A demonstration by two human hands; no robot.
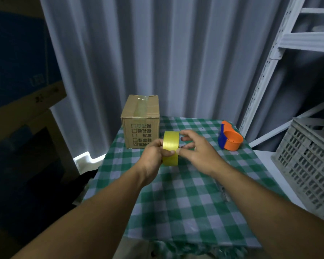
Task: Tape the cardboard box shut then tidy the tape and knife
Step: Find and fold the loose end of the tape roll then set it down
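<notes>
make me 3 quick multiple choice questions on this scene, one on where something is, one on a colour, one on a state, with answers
1. Where does the cardboard box stand?
A. on the far left corner of the checked cloth
B. inside the grey crate
C. on the metal shelf

2. What colour is the roll of tape?
A. red
B. yellow
C. black

3. How is the roll of tape held?
A. lying flat on the cloth, untouched
B. hanging from the shelf
C. gripped by the left hand, with the right hand fingers at its edge

Answers:
1 A, the box sits at the cloth's far left corner.
2 B, the roll is plainly yellow.
3 C, the left hand grips it, off the cloth, as the right hand's fingertips touch it.
</notes>
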